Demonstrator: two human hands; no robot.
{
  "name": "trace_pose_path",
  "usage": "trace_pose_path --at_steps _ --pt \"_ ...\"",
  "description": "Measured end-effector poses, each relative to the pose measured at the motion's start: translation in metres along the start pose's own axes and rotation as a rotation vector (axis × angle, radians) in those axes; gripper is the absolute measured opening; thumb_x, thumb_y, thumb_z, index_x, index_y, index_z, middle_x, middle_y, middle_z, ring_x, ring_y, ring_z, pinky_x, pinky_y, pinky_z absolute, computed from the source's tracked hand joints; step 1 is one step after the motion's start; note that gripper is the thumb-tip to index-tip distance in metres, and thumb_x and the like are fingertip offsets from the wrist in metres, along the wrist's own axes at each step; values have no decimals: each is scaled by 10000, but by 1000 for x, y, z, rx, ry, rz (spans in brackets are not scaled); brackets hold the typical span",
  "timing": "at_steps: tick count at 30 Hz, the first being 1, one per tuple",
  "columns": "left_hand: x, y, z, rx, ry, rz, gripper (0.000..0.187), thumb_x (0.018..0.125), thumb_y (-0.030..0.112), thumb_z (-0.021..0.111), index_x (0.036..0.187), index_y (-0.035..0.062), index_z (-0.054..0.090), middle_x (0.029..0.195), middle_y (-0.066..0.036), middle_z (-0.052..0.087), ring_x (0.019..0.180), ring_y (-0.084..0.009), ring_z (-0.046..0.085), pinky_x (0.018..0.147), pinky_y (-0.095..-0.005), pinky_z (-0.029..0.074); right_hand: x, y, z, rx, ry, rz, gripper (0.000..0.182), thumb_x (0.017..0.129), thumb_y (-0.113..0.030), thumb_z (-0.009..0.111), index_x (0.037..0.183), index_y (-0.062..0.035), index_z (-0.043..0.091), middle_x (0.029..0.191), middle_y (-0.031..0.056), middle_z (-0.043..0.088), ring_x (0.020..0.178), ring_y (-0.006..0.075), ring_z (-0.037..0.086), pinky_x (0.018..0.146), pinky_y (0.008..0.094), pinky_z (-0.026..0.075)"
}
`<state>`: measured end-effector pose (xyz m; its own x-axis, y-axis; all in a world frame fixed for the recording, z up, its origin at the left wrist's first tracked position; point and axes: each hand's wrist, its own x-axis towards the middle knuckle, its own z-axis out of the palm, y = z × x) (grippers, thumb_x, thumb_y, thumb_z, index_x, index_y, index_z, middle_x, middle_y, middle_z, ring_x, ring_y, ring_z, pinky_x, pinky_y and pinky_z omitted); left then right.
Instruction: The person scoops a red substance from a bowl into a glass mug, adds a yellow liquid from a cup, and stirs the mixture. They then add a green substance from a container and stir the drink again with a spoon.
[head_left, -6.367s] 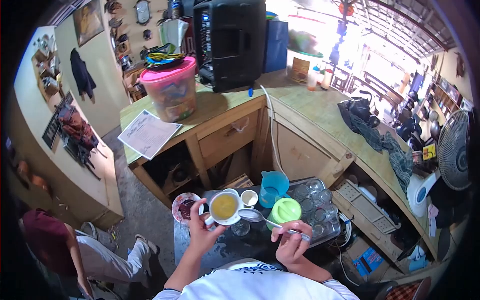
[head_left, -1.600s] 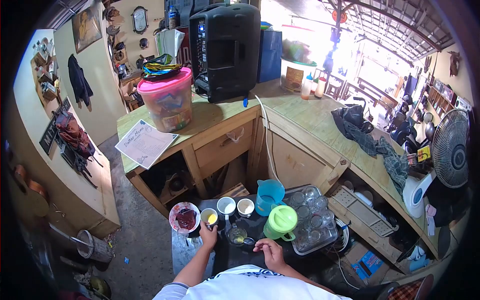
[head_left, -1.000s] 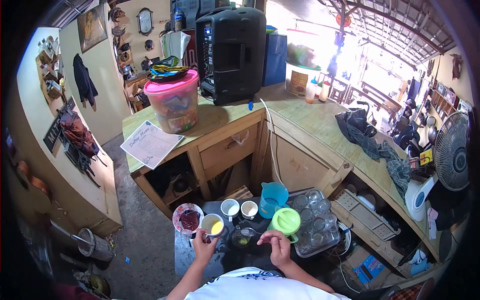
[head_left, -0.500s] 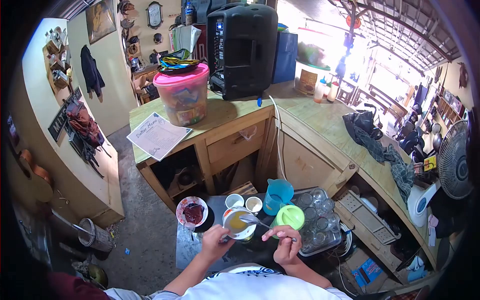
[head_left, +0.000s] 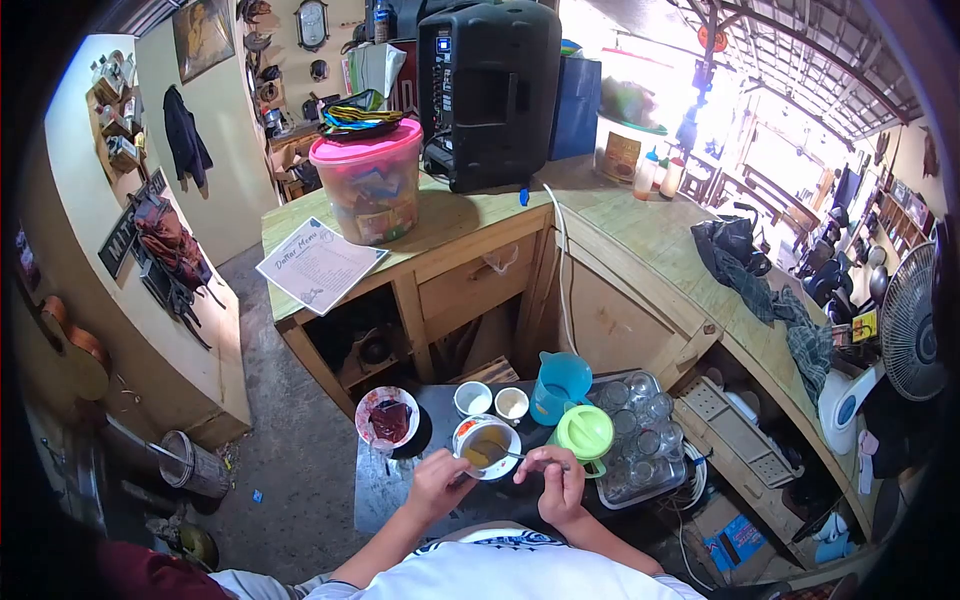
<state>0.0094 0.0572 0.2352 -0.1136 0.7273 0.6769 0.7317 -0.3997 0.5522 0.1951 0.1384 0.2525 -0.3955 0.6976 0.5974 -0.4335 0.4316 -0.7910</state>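
Observation:
My left hand (head_left: 438, 486) grips a white cup (head_left: 504, 466) by its near-left side, tilted so that a yellowish-brown liquid shows inside. In my right hand (head_left: 558, 486) is a metal spoon (head_left: 516, 456), its handle pinched by the fingers and its tip down in the cup. A patterned bowl with a dark red lump (head_left: 388, 424) stands left of the cup. Behind it are two small white containers (head_left: 472, 400), one with pale contents. To the right are a blue jug (head_left: 560, 385) and a green lidded pitcher (head_left: 584, 432).
Glass mugs fill a tray (head_left: 612, 500) at the low table's right end. A wooden counter (head_left: 470, 215) behind bears a menu sheet (head_left: 320, 265), a pink-lidded tub (head_left: 368, 190) and a black speaker (head_left: 488, 100). A fan (head_left: 910, 320) stands at right, a wire bin (head_left: 192, 465) at left.
The spoon has gone from above the cup's rim down into the liquid. My right hand has moved slightly left, closer to the cup.

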Motion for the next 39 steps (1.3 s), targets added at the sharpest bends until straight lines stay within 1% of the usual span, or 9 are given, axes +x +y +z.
trace_pose_path --at_steps 1,4,14,18,20,25,33,37,39 --pt "-2 0 0 0 -2 -3 342 595 1 811 857 59 600 663 -78 572 549 -217 536 473 -324 416 -2 3 0 15 20 66 280 1036 -264 355 1100 -13 461 892 149 574 701 203 621 660 322 530" --pt "-8 -4 2 9 -22 -31 401 565 -10 828 865 88 581 684 -73 587 573 -216 571 464 -330 433 -3 8 0 113 66 162 275 1041 -267 334 1116 -21 435 936 150 551 726 206 613 692 329 536" --pt "-11 -1 3 0 -14 -142 359 601 15 820 873 81 596 656 -63 563 534 -207 535 479 -324 418 -3 11 0 240 200 234 272 1041 -250 346 1121 -6 437 925 129 550 734 195 610 700 325 544" --pt "-15 -7 4 23 -5 -115 336 617 25 816 868 74 598 645 -63 557 542 -211 533 479 -336 409 -4 14 0 158 161 208 259 1036 -232 367 1116 -2 457 896 122 563 728 184 613 692 314 538" --pt "-16 -9 5 27 2 -85 332 619 24 814 866 74 598 644 -64 556 542 -214 534 480 -338 409 -4 14 1 28 30 137 247 1029 -215 395 1110 2 480 862 115 577 731 173 619 687 301 531" --pt "-16 -8 5 36 4 -57 323 622 22 810 861 74 599 641 -68 554 540 -223 534 486 -345 411 -4 12 5 60 15 172 243 1026 -212 403 1112 1 482 871 114 579 732 173 619 691 299 529" --pt "-19 -10 6 -2 8 -106 332 613 22 815 852 89 594 638 -59 554 535 -220 530 480 -342 409 -1 16 0 255 176 320 237 1046 -223 316 1123 -32 433 915 129 542 719 204 603 683 338 543" --pt "-18 -7 5 -2 -1 -118 340 607 23 821 853 85 595 640 -62 556 535 -219 530 482 -340 410 -3 17 1 234 168 301 238 1044 -227 326 1126 -30 431 916 127 543 719 202 603 684 335 542" --pt "-19 -8 5 9 11 -85 341 605 22 825 851 80 596 641 -65 558 539 -218 534 482 -339 413 -5 17 2 155 72 231 254 1035 -237 375 1121 -9 450 923 112 550 741 186 620 684 307 534"
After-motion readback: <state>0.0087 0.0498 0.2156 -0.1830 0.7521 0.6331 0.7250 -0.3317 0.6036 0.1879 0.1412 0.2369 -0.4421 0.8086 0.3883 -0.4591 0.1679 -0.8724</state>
